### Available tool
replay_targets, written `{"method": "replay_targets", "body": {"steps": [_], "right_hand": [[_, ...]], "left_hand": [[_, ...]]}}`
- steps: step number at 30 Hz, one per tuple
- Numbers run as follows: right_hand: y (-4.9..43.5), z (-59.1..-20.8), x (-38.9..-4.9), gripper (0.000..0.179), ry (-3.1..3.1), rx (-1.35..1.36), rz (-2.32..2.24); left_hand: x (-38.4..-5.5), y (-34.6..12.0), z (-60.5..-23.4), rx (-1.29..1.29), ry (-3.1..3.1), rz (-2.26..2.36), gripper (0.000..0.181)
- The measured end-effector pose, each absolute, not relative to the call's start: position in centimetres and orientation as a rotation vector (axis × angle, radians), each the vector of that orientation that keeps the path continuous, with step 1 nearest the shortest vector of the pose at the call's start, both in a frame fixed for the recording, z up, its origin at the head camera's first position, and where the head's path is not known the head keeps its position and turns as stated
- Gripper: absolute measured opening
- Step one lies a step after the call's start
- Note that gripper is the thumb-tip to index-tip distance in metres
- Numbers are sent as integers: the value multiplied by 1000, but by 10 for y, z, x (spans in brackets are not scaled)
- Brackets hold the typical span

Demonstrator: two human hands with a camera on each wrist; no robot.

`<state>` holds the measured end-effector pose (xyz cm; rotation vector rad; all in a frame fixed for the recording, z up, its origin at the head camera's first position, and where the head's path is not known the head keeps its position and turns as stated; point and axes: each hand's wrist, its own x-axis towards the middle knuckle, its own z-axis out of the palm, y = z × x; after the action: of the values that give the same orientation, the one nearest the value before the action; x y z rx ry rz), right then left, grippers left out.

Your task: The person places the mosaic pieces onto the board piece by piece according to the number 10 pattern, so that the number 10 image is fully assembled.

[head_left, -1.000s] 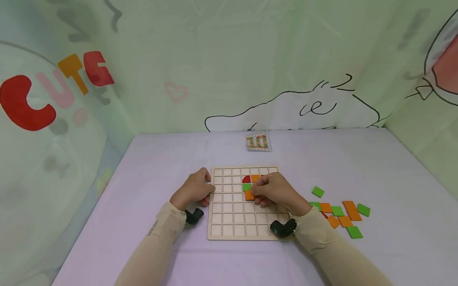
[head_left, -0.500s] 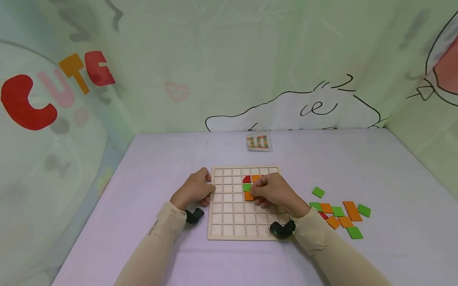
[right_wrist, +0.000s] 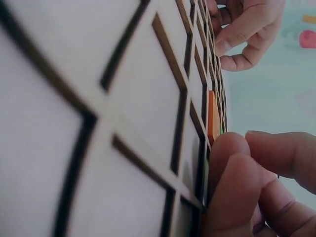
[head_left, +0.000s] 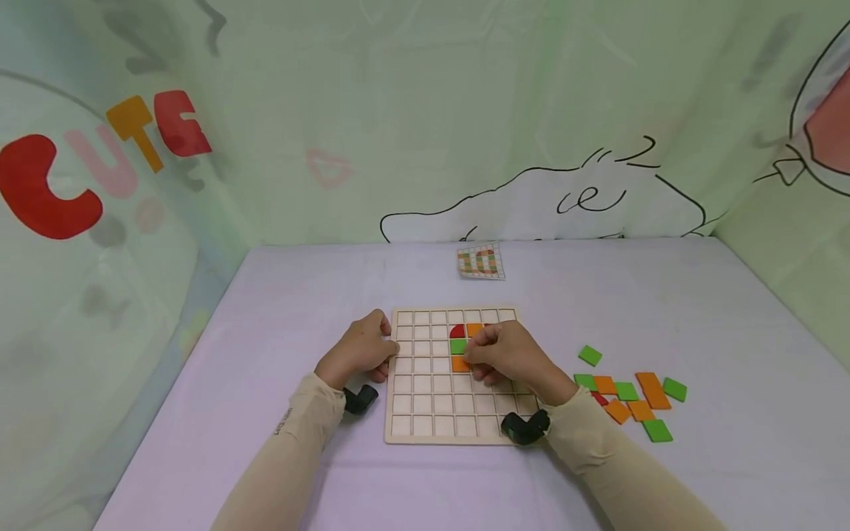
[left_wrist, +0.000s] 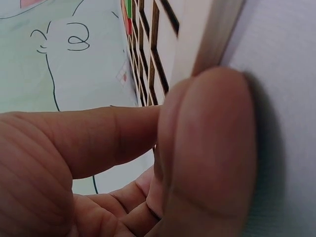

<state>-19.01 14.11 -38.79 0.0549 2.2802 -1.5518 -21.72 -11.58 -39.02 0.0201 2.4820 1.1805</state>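
Observation:
A wooden grid board (head_left: 423, 404) lies in front of me. My left hand (head_left: 361, 346) grips its left edge, thumb at the rim; in the left wrist view the fingertips (left_wrist: 212, 143) meet at the frame's side. My right hand (head_left: 510, 355) is over the board's right half, pinching an orange square tile (head_left: 460, 364) at its right edge. The right wrist view has this orange tile (right_wrist: 213, 116) standing a little proud of the grid, just past the fingertips. Above it sit a green tile (head_left: 458, 346), a red rounded tile (head_left: 457, 332) and another orange tile (head_left: 474, 330). The right hand hides cells behind it.
Loose tiles lie to the right of the board: several green ones (head_left: 658, 431), several orange ones (head_left: 654, 391) and a partly hidden red one (head_left: 600, 399). A small printed pattern card (head_left: 481, 262) rests at the table's back edge, before a cloth backdrop (head_left: 425, 133).
The orange tile under my right fingers has shifted slightly left and now lines up with the green tile above it. My left hand has stayed at the board's edge.

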Motion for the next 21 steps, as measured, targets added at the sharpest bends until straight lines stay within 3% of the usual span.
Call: {"method": "replay_targets", "body": {"steps": [8, 21], "right_hand": [[172, -379, -193, 21, 2366, 131, -1545], [284, -383, -190, 39, 2544, 270, -1346]], "left_hand": [[-216, -118, -390, 25, 2481, 1188, 21], [-216, -116, -389, 20, 2483, 1176, 22]]}}
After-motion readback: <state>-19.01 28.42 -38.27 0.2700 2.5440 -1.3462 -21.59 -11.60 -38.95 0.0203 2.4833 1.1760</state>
